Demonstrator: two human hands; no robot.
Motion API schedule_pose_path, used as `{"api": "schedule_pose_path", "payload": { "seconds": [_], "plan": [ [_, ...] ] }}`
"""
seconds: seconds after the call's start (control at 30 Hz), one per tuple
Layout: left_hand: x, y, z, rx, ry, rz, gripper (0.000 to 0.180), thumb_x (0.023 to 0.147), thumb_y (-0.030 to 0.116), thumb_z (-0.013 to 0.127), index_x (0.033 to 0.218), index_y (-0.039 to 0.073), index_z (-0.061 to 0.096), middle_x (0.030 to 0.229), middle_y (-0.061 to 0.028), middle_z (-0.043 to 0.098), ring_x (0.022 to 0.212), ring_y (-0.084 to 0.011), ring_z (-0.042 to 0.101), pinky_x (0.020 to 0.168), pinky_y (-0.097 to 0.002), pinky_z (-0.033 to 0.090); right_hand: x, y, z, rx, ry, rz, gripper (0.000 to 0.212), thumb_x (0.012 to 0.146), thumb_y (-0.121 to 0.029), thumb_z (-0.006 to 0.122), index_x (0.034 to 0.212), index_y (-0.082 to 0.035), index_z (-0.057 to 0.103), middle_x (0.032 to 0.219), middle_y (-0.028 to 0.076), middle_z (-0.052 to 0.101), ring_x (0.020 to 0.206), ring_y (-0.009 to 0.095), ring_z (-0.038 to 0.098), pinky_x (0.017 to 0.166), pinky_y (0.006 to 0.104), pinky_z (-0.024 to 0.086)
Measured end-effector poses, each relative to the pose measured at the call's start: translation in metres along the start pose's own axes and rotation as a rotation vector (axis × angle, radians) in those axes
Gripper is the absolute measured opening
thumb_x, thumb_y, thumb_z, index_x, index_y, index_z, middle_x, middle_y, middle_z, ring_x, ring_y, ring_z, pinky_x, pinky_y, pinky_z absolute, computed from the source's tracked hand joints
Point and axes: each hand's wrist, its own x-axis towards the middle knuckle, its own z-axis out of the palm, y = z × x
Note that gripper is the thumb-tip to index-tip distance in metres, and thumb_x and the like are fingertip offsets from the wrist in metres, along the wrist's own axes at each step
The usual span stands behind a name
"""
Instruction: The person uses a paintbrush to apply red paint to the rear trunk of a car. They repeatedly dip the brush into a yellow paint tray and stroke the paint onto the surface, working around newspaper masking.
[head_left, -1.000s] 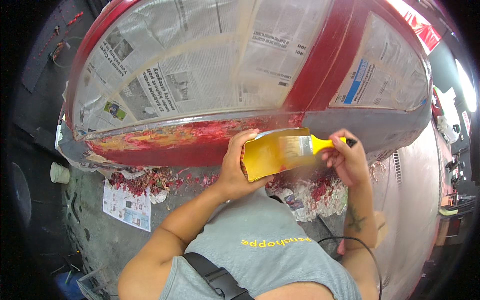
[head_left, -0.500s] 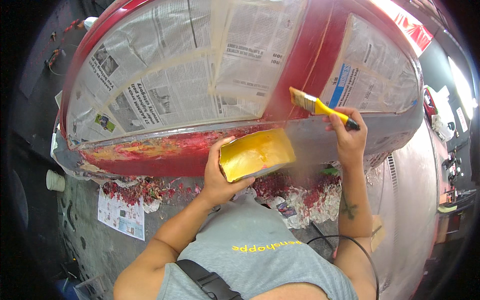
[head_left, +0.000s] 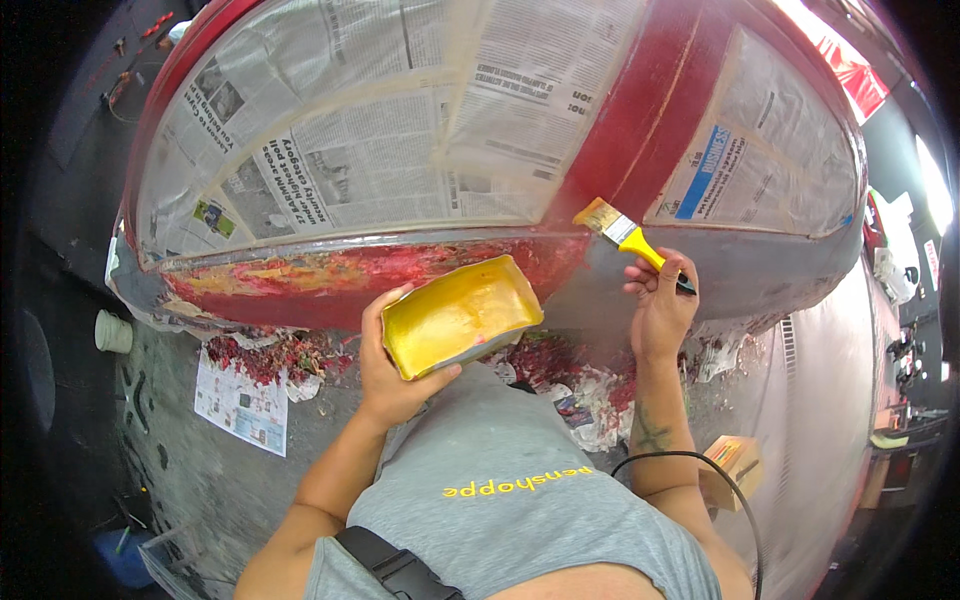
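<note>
My left hand (head_left: pixel 388 362) grips one end of an open rectangular container (head_left: pixel 462 318), cut-edged and yellow inside with a wet-looking sheen. It is held tilted in front of a red car body (head_left: pixel 662 95). In my right hand (head_left: pixel 664 305) is a paintbrush (head_left: pixel 640 243) with a yellow, black-ended handle. Its bristles (head_left: pixel 597 214) point up and left, close to the bodywork below the red pillar; whether they touch it I cannot tell. Blistered, wrinkled red paint (head_left: pixel 330 275) covers the panel left of the brush, and grey surface (head_left: pixel 760 262) shows to the right.
Newspaper sheets (head_left: pixel 370 130) taped under clear film mask the car windows. Reddish paint scraps (head_left: pixel 265 365) and crumpled paper lie on the floor along the car. A white bucket (head_left: pixel 113 332) stands at left, a cardboard box (head_left: pixel 733 470) at right. A black cable (head_left: pixel 735 482) loops past my right arm.
The container in my left hand has moved left and slightly down. My right hand has come lower and left with the brush. The view has shifted a little against the car.
</note>
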Motion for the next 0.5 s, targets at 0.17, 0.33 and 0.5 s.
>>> {"api": "schedule_pose_path", "payload": {
  "seconds": [0.17, 0.33, 0.5],
  "plan": [
    [-0.001, -0.002, -0.016, 0.051, -0.015, -0.045, 0.11, 0.068, 0.005, 0.101, 0.16, 0.004, 0.04, 0.159, -0.0161, 0.053, 0.145, -0.0278, 0.057, 0.122, -0.0442, 0.049, -0.017, 0.015, -0.001, 0.123, 0.05, 0.037, 0.046, 0.112, -0.045, 0.067, 0.129, -0.002, 0.064, 0.1, 0.013, 0.073, 0.084, 0.025, 0.079, 0.071, 0.0331, 0.064],
    [0.007, -0.002, -0.025, 0.004, -0.067, -0.075, 0.108, 0.069, 0.007, 0.1, 0.159, 0.003, 0.04, 0.156, -0.016, 0.054, 0.144, -0.0281, 0.057, 0.121, -0.044, 0.049, -0.012, -0.012, -0.01, -0.006, 0.052, -0.104, 0.024, 0.114, -0.011, 0.067, 0.134, 0.0, 0.059, 0.108, 0.016, 0.076, 0.094, 0.026, 0.08, 0.081, 0.0349, 0.066],
    [0.011, -0.002, -0.025, -0.026, -0.076, -0.103, 0.108, 0.07, 0.009, 0.1, 0.16, 0.003, 0.04, 0.155, -0.0152, 0.054, 0.144, -0.0278, 0.058, 0.121, -0.0439, 0.048, 0.011, -0.041, -0.021, -0.354, -0.1, -0.166, 0.019, 0.111, -0.003, 0.068, 0.129, 0.001, 0.063, 0.108, 0.014, 0.076, 0.095, 0.021, 0.079, 0.08, 0.0316, 0.064]
  ]
}}
